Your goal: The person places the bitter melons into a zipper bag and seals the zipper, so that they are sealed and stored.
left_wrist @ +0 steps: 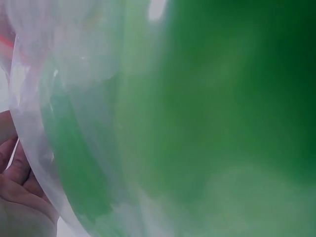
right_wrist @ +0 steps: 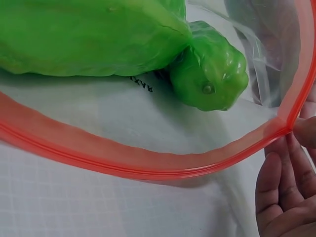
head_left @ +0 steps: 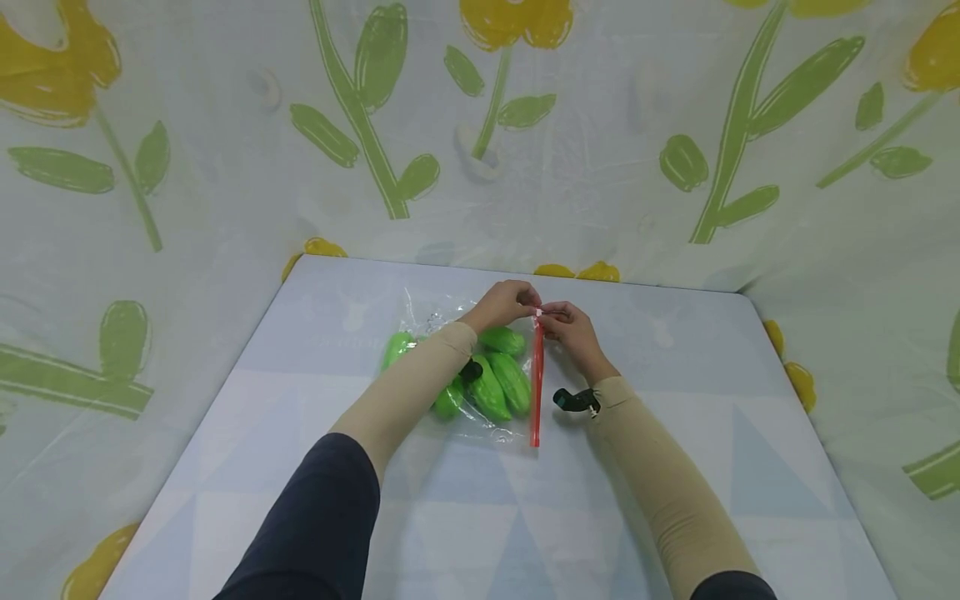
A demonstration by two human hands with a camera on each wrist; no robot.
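Note:
A clear zip bag with a red zip strip lies on the table. Several green, ridged fruits or vegetables are inside it. At the far end of the strip, my left hand pinches the bag beside a small white piece on the zip. My right hand pinches the same end from the other side. In the right wrist view, the red strip stands parted along most of its length, and its edges meet at my fingertips. Green and plastic blur most of the left wrist view.
The table has a pale triangle pattern. Curtains printed with yellow flowers and green leaves hang behind it and at both sides. A black wrist camera juts from the right forearm, close to the bag's zip side.

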